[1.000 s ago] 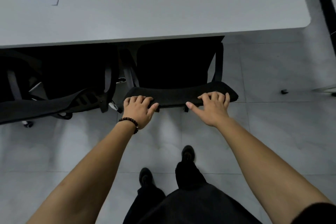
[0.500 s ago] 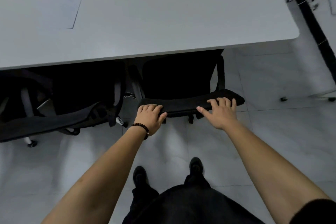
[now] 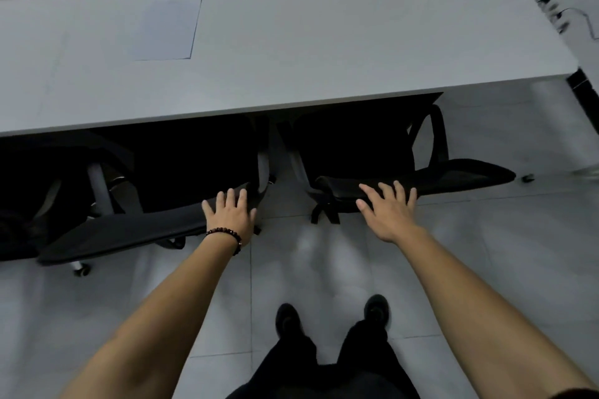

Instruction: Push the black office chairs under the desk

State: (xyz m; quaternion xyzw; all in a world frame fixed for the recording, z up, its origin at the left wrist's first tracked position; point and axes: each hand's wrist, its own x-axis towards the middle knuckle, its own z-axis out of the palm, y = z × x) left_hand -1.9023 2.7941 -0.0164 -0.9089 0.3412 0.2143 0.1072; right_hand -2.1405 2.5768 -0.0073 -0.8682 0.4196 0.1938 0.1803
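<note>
Seats tucked beneath the long pale grey counter (image 3: 291, 52).
The left black mesh office chair (image 3: 129, 230) and right black mesh office chair (image 3: 460, 172) showed only backrests; left hand (image 3: 231, 217) and right hand (image 3: 389, 214) lay flat, fingers spread, one per backrest, seemingly for pushing.

Wears a thin bracelet of small dark round beads (image 3: 227, 234) at the wrist of the left hand (image 3: 230, 216). Shows bare forearms, with a sliver of dark sleeve (image 3: 580, 394) at the right upper arm. Wears loose black trousers (image 3: 324, 369) and plain black round-toed shoes (image 3: 287, 317).
</note>
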